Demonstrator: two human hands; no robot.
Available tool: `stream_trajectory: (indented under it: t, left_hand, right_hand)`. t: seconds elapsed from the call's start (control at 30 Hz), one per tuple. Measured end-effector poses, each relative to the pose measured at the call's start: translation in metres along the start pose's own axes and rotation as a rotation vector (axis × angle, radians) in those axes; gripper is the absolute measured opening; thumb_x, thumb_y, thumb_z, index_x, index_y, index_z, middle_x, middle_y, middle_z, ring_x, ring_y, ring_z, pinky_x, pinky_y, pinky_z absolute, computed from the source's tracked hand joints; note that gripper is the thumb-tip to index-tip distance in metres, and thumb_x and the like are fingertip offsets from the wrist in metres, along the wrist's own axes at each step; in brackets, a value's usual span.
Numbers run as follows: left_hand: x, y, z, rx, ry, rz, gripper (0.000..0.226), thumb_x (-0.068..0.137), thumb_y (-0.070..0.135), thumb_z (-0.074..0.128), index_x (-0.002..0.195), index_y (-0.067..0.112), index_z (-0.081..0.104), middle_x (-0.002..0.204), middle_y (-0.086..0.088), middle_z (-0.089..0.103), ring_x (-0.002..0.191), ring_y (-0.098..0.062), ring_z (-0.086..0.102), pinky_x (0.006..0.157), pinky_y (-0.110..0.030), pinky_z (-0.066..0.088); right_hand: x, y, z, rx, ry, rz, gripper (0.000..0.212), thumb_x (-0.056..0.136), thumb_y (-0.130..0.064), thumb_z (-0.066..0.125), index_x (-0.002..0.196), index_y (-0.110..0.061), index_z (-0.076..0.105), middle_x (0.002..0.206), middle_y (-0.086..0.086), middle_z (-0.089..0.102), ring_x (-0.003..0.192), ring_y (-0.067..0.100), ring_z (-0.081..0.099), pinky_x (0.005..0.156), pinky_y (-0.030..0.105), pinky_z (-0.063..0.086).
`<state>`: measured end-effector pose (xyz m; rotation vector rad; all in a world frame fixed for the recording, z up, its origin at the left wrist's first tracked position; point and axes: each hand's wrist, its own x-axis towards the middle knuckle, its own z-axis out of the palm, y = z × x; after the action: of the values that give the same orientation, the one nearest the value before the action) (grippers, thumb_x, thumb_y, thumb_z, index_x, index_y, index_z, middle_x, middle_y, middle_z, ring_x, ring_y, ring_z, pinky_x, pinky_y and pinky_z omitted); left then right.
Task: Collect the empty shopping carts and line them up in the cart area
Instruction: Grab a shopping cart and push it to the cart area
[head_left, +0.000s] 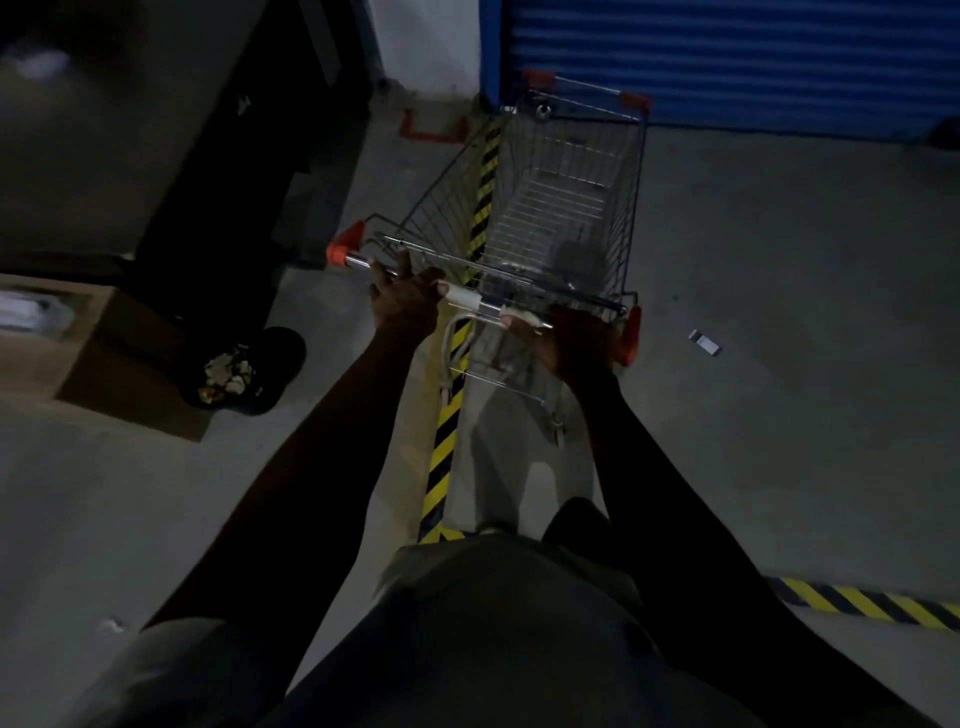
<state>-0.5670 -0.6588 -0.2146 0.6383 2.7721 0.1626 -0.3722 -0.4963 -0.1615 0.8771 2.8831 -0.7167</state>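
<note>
I have the shopping cart (561, 208) by its handle bar (488, 306), directly ahead of me. My left hand (408, 299) is curled over the bar on the tape's left side, short of the red end cap. My right hand (574, 340) is wrapped around the bar to the tape's right, close against the other red cap. The wire basket looks empty.

What counts now is how the cart's long axis sits against the yellow-and-black floor tape (441, 457). The tape runs out from my feet and passes under the left half of the basket. The cart's nose leans somewhat right of the tape's line, close to the blue roller shutter (727, 57) at the tape's far end. The bar is skewed too, with my left hand further forward along the tape than my right.

I reckon squaring up means pushing more with the right hand and holding the left back.

A cardboard box (104, 353) and a black bin (244, 369) sit left of the tape, and a small scrap (705, 343) lies to its right.
</note>
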Motion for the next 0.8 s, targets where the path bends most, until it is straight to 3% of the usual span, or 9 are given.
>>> stream_trajectory:
  t: [0.07,0.17,0.27,0.4,0.5,0.57,0.63,0.73,0.8]
  left_hand:
    - [-0.010,0.012,-0.006,0.056,0.038,0.001,0.043,0.109,0.048,0.034,0.150,0.042,0.045,0.173,-0.008,0.009,0.153,-0.054,-0.002,0.120,-0.070,-0.001]
    - [-0.022,0.021,-0.009,0.111,0.053,-0.006,0.042,0.110,0.044,0.035,0.151,0.042,0.043,0.173,-0.010,0.004,0.152,-0.057,-0.002,0.114,-0.073,-0.014]
    - [-0.033,0.027,-0.002,0.088,0.083,0.027,0.042,0.110,0.039,0.036,0.151,0.036,0.044,0.172,-0.017,0.003,0.150,-0.061,-0.002,0.113,-0.075,-0.014]
    - [-0.044,0.030,0.002,0.070,0.089,0.032,0.043,0.110,0.040,0.034,0.152,0.036,0.042,0.171,-0.018,0.003,0.150,-0.060,-0.005,0.113,-0.074,-0.016]
    - [-0.049,0.030,0.004,0.087,0.062,0.022,0.044,0.110,0.043,0.032,0.153,0.036,0.039,0.172,-0.017,0.003,0.151,-0.060,-0.006,0.114,-0.075,-0.012]
    - [-0.053,0.029,0.004,0.088,0.055,0.021,0.046,0.109,0.045,0.030,0.154,0.037,0.036,0.172,-0.017,0.004,0.150,-0.060,-0.006,0.116,-0.077,-0.008]
    - [-0.058,0.029,0.005,0.083,0.049,0.035,0.047,0.109,0.046,0.030,0.155,0.038,0.033,0.172,-0.017,0.004,0.149,-0.061,-0.007,0.117,-0.077,-0.005]
    - [-0.066,0.032,0.006,0.075,0.036,0.043,0.048,0.109,0.048,0.029,0.156,0.038,0.034,0.172,-0.017,0.005,0.148,-0.063,-0.006,0.119,-0.075,0.000]
    - [-0.073,0.034,0.008,0.064,0.037,0.047,0.048,0.109,0.046,0.032,0.156,0.036,0.037,0.171,-0.018,0.010,0.147,-0.065,-0.004,0.120,-0.073,0.001]
  right_hand:
    - [0.001,0.002,0.000,-0.030,0.001,0.015,0.077,0.092,-0.084,0.039,0.119,-0.019,0.072,0.116,0.007,0.074,0.113,0.028,0.067,0.101,0.040,0.046]
    - [0.006,0.007,0.004,-0.047,-0.013,0.061,0.094,0.083,-0.097,0.027,0.124,-0.025,0.072,0.123,0.003,0.074,0.115,0.027,0.067,0.105,0.044,0.046]
    - [0.003,0.012,0.002,0.015,-0.069,0.114,0.111,0.071,-0.106,0.020,0.132,-0.026,0.069,0.132,0.002,0.070,0.126,0.029,0.062,0.113,0.052,0.037]
    - [0.001,0.022,-0.004,-0.242,-0.051,0.146,0.107,0.074,-0.102,0.019,0.130,-0.023,0.064,0.124,0.011,0.071,0.118,0.039,0.063,0.104,0.062,0.041]
    - [-0.001,0.028,0.004,-0.240,-0.045,0.115,0.106,0.076,-0.102,0.017,0.133,-0.028,0.066,0.130,0.004,0.071,0.128,0.033,0.060,0.119,0.067,0.021]
    - [-0.006,0.030,0.009,-0.197,0.004,0.086,0.106,0.073,-0.104,0.017,0.132,-0.033,0.069,0.132,-0.004,0.071,0.132,0.024,0.059,0.125,0.058,0.003]
    - [-0.011,0.030,0.006,-0.140,0.005,0.076,0.110,0.071,-0.104,0.015,0.133,-0.031,0.069,0.135,-0.002,0.070,0.135,0.022,0.057,0.126,0.047,0.009]
    - [-0.021,0.030,-0.005,-0.180,-0.022,0.081,0.093,0.084,-0.094,0.032,0.142,-0.029,0.063,0.144,-0.001,0.064,0.142,0.023,0.051,0.119,0.039,-0.009]
    - [-0.025,0.032,-0.008,-0.220,-0.053,0.100,0.087,0.087,-0.091,0.035,0.142,-0.030,0.063,0.144,-0.001,0.064,0.141,0.022,0.051,0.118,0.040,-0.008]
